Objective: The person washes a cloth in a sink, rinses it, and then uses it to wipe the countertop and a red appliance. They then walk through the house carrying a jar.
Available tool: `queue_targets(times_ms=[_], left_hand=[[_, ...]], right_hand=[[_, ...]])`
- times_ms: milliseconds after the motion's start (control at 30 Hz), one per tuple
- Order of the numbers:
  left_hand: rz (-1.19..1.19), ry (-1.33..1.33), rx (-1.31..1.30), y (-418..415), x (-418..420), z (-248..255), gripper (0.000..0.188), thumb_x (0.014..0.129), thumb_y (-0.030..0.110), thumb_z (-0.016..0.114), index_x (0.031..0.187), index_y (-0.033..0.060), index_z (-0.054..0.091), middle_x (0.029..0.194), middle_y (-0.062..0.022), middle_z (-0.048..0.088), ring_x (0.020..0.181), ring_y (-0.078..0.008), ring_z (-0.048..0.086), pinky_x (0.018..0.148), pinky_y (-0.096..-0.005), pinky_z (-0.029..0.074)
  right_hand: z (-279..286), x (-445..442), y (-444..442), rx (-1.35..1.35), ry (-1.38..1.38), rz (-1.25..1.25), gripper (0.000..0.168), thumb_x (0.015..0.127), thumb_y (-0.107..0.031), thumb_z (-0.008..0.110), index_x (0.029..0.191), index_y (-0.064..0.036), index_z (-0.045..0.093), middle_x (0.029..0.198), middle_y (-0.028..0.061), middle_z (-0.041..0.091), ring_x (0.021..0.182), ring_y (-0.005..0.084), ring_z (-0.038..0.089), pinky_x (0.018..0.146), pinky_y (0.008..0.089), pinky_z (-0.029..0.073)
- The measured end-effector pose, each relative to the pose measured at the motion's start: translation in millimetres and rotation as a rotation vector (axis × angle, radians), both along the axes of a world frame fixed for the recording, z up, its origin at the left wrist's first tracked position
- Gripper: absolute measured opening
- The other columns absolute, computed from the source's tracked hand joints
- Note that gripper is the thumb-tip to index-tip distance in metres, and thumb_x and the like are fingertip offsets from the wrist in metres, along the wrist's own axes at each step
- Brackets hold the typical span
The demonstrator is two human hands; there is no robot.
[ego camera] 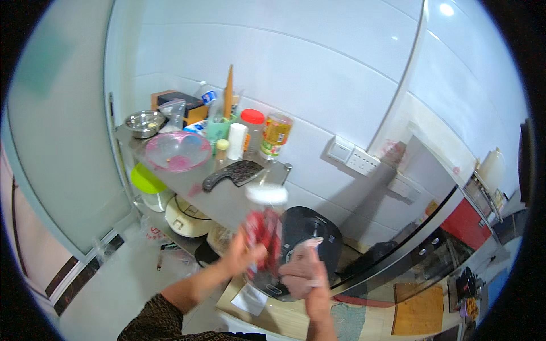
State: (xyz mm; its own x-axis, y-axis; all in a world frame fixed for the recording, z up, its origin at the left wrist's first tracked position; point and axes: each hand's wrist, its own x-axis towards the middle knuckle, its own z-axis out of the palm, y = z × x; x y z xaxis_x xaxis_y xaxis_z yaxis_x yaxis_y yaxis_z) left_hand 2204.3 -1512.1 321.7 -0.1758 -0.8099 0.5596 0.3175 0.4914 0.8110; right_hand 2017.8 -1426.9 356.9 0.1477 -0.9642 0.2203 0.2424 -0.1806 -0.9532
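My left hand (243, 255) grips a clear jar (273, 247) with a white lid (267, 194). The jar is blurred and contains red pieces that look like dried chillies. In my right hand (318, 279) is a crumpled pinkish-brown cloth (296, 273), just right of the jar's lower part. I cannot tell whether the cloth touches the jar. Both hands are over a black rounded kitchen appliance (313, 219), perhaps a rice cooker, which they partly hide.
On a metal shelf (226, 204) lie a cleaver (234, 174), a pink-rimmed plastic bowl (178, 150), a steel bowl (145, 123) and a red-lidded jar (252, 128). A glass partition (409, 251) stands on the right. Below it are a wooden board (418, 309) and a green cloth (347, 322).
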Motion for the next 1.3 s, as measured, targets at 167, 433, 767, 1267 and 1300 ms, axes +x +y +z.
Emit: queue_targets(times_ms=[167, 433, 767, 1267, 1300], left_hand=[[-0.057, 0.169, 0.232, 86.0, -15.4, -37.4, 0.064, 0.076, 0.009, 0.054, 0.126, 0.0011, 0.016, 0.122, -0.0109, 0.032, 0.115, -0.0174, 0.031, 0.097, -0.0328, 0.023], [0.190, 0.246, 0.321, 198.1, 24.9, -53.2, 0.077, 0.073, 0.016, 0.060, 0.129, 0.0024, 0.009, 0.126, -0.0105, 0.028, 0.118, -0.0189, 0.026, 0.098, -0.0347, 0.021], [0.753, 0.289, 0.623, 309.2, 187.6, -74.9, 0.053, 0.075, 0.018, 0.058, 0.118, 0.0030, 0.031, 0.105, -0.0097, 0.047, 0.098, -0.0164, 0.044, 0.085, -0.0297, 0.036], [0.569, -0.128, 0.792, 509.9, 435.1, -54.4, 0.078, 0.073, 0.028, 0.064, 0.128, -0.0010, 0.017, 0.118, -0.0150, 0.040, 0.108, -0.0198, 0.039, 0.092, -0.0320, 0.031], [0.564, -0.104, 0.775, 513.6, 449.3, -58.2, 0.079, 0.073, 0.028, 0.064, 0.129, -0.0008, 0.017, 0.118, -0.0148, 0.040, 0.108, -0.0197, 0.039, 0.092, -0.0320, 0.031]], right_hand=[[-23.6, 51.2, 21.3, -0.638, 0.750, -0.227, 0.070, 0.070, -0.016, 0.058, 0.127, 0.000, 0.021, 0.128, 0.0263, 0.024, 0.119, 0.0362, 0.028, 0.095, 0.0399, 0.025], [-36.7, 118.5, 45.3, -0.099, -0.044, 0.314, 0.047, 0.084, -0.023, 0.040, 0.120, 0.004, 0.028, 0.109, 0.0134, 0.044, 0.101, 0.0191, 0.043, 0.087, 0.0309, 0.033], [-63.4, 254.7, 150.7, -0.815, 0.508, 0.736, 0.062, 0.081, -0.026, 0.044, 0.126, 0.007, 0.017, 0.129, 0.0331, 0.009, 0.121, 0.0446, 0.014, 0.098, 0.0468, 0.014], [-26.2, 592.0, 204.5, -0.478, 0.407, 1.618, 0.024, 0.074, -0.014, 0.060, 0.095, -0.002, 0.055, 0.096, 0.0111, 0.058, 0.090, 0.0222, 0.054, 0.077, 0.0307, 0.042], [-31.2, 610.5, 204.1, -0.277, 0.349, 1.800, 0.022, 0.075, -0.012, 0.059, 0.094, -0.002, 0.055, 0.096, 0.0104, 0.058, 0.091, 0.0198, 0.055, 0.077, 0.0298, 0.043]])
